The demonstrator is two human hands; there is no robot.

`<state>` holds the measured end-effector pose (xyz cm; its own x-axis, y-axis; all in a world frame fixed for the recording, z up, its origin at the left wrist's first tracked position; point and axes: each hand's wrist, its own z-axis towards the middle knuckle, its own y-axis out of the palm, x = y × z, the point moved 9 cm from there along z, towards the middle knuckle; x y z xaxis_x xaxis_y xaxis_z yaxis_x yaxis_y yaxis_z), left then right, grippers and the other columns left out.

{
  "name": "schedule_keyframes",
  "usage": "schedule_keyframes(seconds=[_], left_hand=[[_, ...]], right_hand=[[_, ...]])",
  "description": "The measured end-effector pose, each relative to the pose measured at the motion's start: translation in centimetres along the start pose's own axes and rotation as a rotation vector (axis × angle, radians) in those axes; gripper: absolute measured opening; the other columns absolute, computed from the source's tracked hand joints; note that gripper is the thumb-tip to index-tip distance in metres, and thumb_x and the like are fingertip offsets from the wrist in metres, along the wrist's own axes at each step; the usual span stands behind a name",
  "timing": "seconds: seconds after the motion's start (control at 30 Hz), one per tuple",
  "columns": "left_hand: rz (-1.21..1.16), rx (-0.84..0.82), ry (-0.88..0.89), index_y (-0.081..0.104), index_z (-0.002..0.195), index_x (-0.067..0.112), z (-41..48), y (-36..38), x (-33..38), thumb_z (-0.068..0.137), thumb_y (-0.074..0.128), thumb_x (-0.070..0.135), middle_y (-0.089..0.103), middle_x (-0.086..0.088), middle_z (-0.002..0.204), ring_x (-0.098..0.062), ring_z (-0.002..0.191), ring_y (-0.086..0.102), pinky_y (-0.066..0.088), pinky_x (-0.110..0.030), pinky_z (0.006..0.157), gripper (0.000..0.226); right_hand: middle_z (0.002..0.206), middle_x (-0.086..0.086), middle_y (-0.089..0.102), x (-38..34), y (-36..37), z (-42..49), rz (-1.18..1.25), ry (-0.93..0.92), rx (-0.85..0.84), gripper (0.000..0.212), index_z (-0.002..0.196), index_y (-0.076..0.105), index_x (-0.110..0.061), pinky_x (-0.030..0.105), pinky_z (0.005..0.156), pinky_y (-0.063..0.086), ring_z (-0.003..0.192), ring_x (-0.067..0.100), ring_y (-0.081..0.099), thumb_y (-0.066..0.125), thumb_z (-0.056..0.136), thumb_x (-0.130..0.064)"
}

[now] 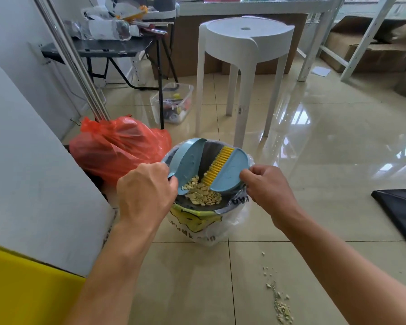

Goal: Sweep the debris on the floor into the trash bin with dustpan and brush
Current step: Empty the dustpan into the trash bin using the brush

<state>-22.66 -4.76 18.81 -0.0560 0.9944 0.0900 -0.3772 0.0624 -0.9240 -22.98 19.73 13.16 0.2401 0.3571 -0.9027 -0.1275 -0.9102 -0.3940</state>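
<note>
A small trash bin [198, 218] lined with a clear printed bag stands on the floor in the middle. Pale yellow debris [203, 194] lies inside it. My left hand [145, 191] grips a light blue dustpan [188, 159], tilted over the bin's left side. My right hand [267, 186] pinches a light blue brush [230, 171] with yellow bristles [218, 165], held over the bin's right side with the bristles pointing into the opening. A trail of crumbs [279, 299] remains on the tiles at the lower right.
An orange plastic bag [117, 146] sits left of the bin beside a white panel [33, 172]. A white stool [244, 55] stands behind the bin, with a clear storage box [174, 102] and a folding table [103, 48] further left. A black sheet [401, 207] lies at the right.
</note>
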Motion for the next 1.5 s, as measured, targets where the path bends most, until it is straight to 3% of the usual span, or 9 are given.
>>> schedule_keyframes(seconds=[0.3, 0.57, 0.87, 1.0, 1.1, 1.2, 1.27, 1.37, 1.5], left_hand=[[-0.216, -0.106, -0.124, 0.080, 0.076, 0.019, -0.4, -0.3, 0.0, 0.085, 0.065, 0.039, 0.067, -0.004, 0.063, -0.029, 0.064, 0.061, 0.040, -0.031, 0.055, 0.027], [-0.200, -0.055, -0.132, 0.084, 0.087, 0.023, -0.8, -1.6, -0.3, 0.087, 0.066, 0.040, 0.073, -0.006, 0.069, -0.030, 0.065, 0.064, 0.048, -0.031, 0.054, 0.025], [-0.193, -0.073, -0.176, 0.077, 0.073, 0.019, -2.9, -1.6, -0.5, 0.087, 0.065, 0.038, 0.063, -0.002, 0.059, -0.028, 0.059, 0.059, 0.041, -0.029, 0.052, 0.027], [-0.277, -0.284, -0.203, 0.075, 0.069, 0.017, -9.6, 3.1, 3.6, 0.086, 0.065, 0.039, 0.061, -0.002, 0.056, -0.027, 0.058, 0.057, 0.037, -0.029, 0.050, 0.029], [-0.271, -0.269, -0.209, 0.077, 0.073, 0.018, -9.5, 3.3, 3.5, 0.086, 0.064, 0.040, 0.063, 0.000, 0.058, -0.026, 0.058, 0.059, 0.039, -0.028, 0.051, 0.028], [-0.270, -0.257, -0.204, 0.079, 0.076, 0.019, -9.4, 3.5, 3.3, 0.086, 0.065, 0.040, 0.064, 0.000, 0.060, -0.025, 0.059, 0.059, 0.039, -0.028, 0.052, 0.027], [-0.288, -0.248, -0.198, 0.080, 0.078, 0.019, -9.5, 3.3, 3.3, 0.087, 0.065, 0.040, 0.066, -0.001, 0.061, -0.026, 0.059, 0.059, 0.041, -0.029, 0.051, 0.027], [-0.303, -0.209, -0.211, 0.077, 0.073, 0.017, -9.4, 2.9, 2.5, 0.088, 0.065, 0.037, 0.062, -0.002, 0.058, -0.026, 0.055, 0.055, 0.037, -0.028, 0.048, 0.028], [-0.331, -0.106, -0.271, 0.056, 0.057, 0.013, -10.4, 1.3, 1.1, 0.088, 0.066, 0.035, 0.053, -0.006, 0.051, -0.035, 0.052, 0.050, 0.034, -0.030, 0.049, 0.040]], right_hand=[[0.069, 0.010, 0.066, -2.2, 2.6, 0.4, -0.213, -0.053, -0.097, 0.021, 0.071, 0.064, -0.008, 0.031, 0.051, 0.046, 0.058, 0.016, 0.057, 0.062, 0.087, -0.022], [0.067, -0.001, 0.060, -2.6, 0.2, 1.1, -0.240, -0.078, 0.004, 0.033, 0.063, 0.050, -0.024, 0.013, 0.034, 0.034, 0.055, 0.007, 0.054, 0.056, 0.095, -0.023], [0.073, 0.003, 0.067, -1.9, 1.1, -0.2, -0.113, -0.020, -0.052, 0.024, 0.075, 0.065, -0.015, 0.019, 0.045, 0.048, 0.055, 0.006, 0.064, 0.057, 0.096, -0.023], [0.075, 0.010, 0.071, 5.1, -1.6, -3.2, -0.332, 0.132, -0.122, 0.023, 0.074, 0.067, -0.011, 0.024, 0.048, 0.049, 0.063, 0.017, 0.069, 0.061, 0.093, -0.024], [0.081, 0.016, 0.073, 5.9, -1.0, -3.0, -0.419, 0.130, -0.154, 0.022, 0.081, 0.069, -0.007, 0.027, 0.050, 0.049, 0.069, 0.025, 0.071, 0.059, 0.092, -0.023], [0.079, 0.002, 0.064, 5.8, -1.8, -2.6, -0.481, 0.083, -0.108, 0.014, 0.097, 0.063, -0.010, 0.012, 0.037, 0.040, 0.064, 0.010, 0.062, 0.055, 0.096, -0.021], [0.074, -0.004, 0.059, 4.9, -2.8, -2.7, -0.520, 0.025, -0.073, 0.012, 0.087, 0.059, -0.016, 0.014, 0.036, 0.037, 0.061, 0.006, 0.057, 0.053, 0.097, -0.021], [0.061, -0.004, 0.057, 3.4, -4.4, -3.2, -0.440, -0.073, -0.015, 0.024, 0.070, 0.059, -0.015, 0.020, 0.043, 0.037, 0.053, 0.007, 0.051, 0.057, 0.093, -0.021], [0.047, -0.009, 0.043, 4.3, -8.1, -4.8, -0.008, -0.098, 0.026, 0.017, 0.079, 0.066, -0.006, 0.023, 0.044, 0.029, 0.044, 0.011, 0.036, 0.058, 0.091, -0.014]])
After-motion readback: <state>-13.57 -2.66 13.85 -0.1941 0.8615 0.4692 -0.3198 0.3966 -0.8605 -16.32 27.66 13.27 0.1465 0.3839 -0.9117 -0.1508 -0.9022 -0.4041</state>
